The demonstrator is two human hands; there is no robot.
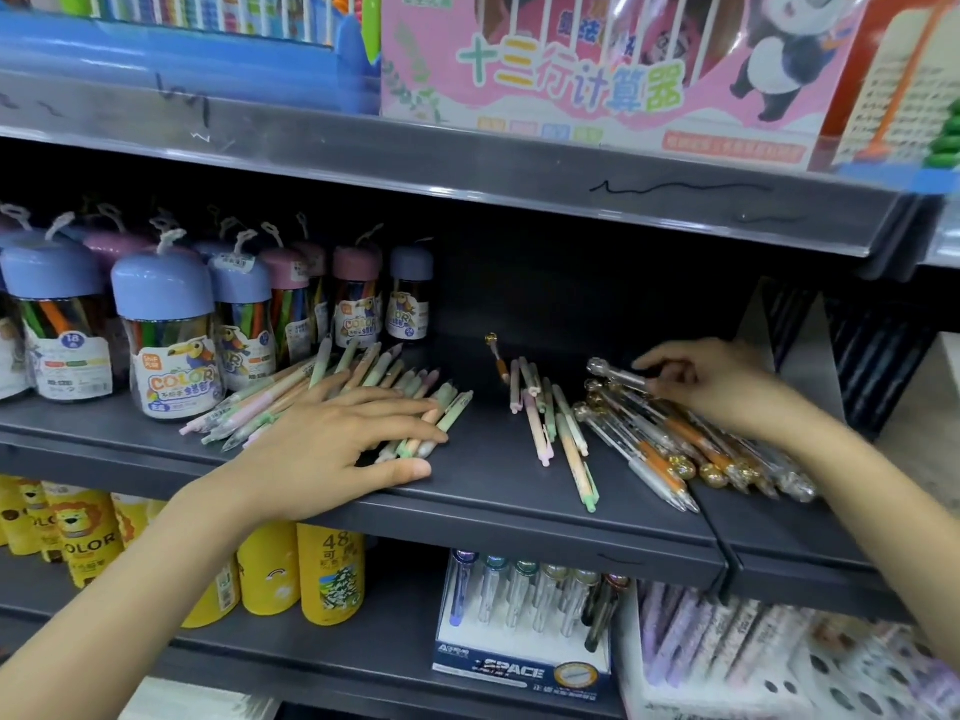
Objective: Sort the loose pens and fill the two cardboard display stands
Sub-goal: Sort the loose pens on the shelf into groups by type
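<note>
Still sorting: left hand [332,433] flat on pastel pens [332,387], right hand [711,381] probably pinching a clear pen [618,375] (stands unfilled).

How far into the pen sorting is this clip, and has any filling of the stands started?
Sorting is partly done: pastel pens lie heaped under the flat left hand, and a few strays lie mid-shelf. In hand: the right hand pinches a clear pen over the glitter-topped pile. Left: the strays and all filling; no pens are visibly going into a cardboard stand.
</note>
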